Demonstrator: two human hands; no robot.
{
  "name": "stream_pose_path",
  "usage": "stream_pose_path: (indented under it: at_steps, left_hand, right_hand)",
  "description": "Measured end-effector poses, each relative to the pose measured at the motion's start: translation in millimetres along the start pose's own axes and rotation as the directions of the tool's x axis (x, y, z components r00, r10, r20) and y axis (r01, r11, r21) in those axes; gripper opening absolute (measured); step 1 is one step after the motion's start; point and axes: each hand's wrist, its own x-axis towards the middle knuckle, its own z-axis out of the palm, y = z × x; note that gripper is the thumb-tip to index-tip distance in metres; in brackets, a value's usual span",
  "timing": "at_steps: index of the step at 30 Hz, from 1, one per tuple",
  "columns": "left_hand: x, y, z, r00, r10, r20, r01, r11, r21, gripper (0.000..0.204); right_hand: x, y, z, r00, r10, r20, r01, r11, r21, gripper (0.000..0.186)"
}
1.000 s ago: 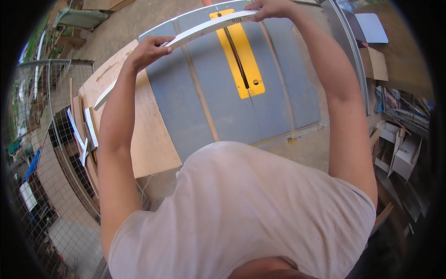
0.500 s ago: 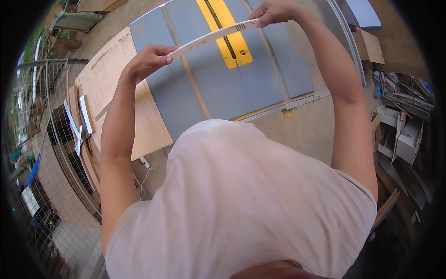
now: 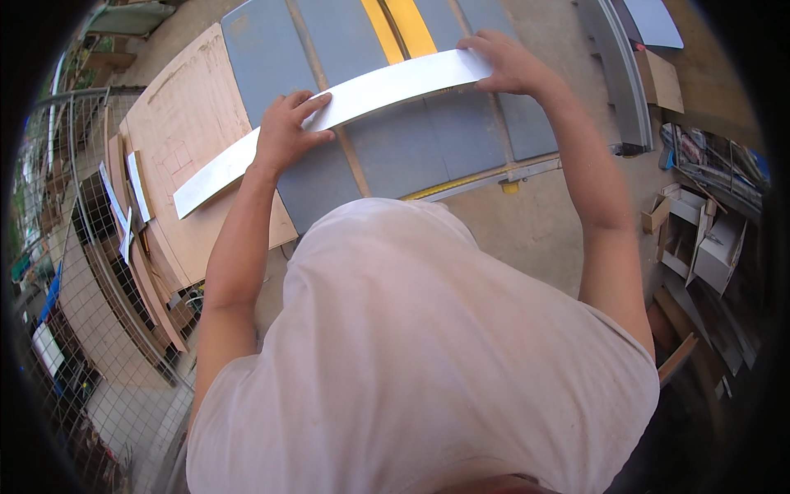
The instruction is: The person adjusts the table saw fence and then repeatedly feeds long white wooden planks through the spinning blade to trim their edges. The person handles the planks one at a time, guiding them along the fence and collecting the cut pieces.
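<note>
A long white strip [image 3: 329,111] lies flat across the grey counter [image 3: 444,140], running from lower left to upper right. Its left end overhangs the plywood sheet [image 3: 177,140] beside the counter; its right end sits just right of the yellow insert [image 3: 399,20] in the counter top.

Left hand [image 3: 284,136]: palm down on the strip near its middle, fingers spread and extended over the top face. The grip is open and flat; it presses on the strip rather than closing around it.

Right hand [image 3: 510,62]: placed at the strip's right end, fingers curled over the far edge, thumb at the near edge. The grip is partly closed and pinches the strip end lightly.

A metal rail [image 3: 613,74] runs along the counter's right side. Cardboard boxes [image 3: 699,239] stand on the floor to the right. A wire fence [image 3: 90,313] borders the left, with board offcuts [image 3: 152,280] leaning against it.
</note>
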Motion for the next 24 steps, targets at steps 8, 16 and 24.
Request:
stream_pose_path:
  at_steps: [8, 16, 24]
  left_hand:
    - [-11, -19, 38, 0.991, 0.08, -0.111, -0.057, 0.979, 0.196, 0.075]
    - [-5, -16, 32, 1.0, -0.009, 0.008, 0.008, 0.993, 0.119, 0.073]
    - [-3, -28, 30, 0.999, 0.038, 0.022, -0.039, 0.997, 0.061, 0.078]
  right_hand:
    - [10, 4, 50, 0.999, -0.021, -0.025, 0.018, 0.993, -0.116, 0.071]
    - [18, 5, 60, 0.998, 0.017, 0.058, -0.013, 0.997, -0.08, 0.074]
    - [32, 9, 49, 0.991, 0.0, 0.132, 0.008, 0.998, -0.058, 0.075]
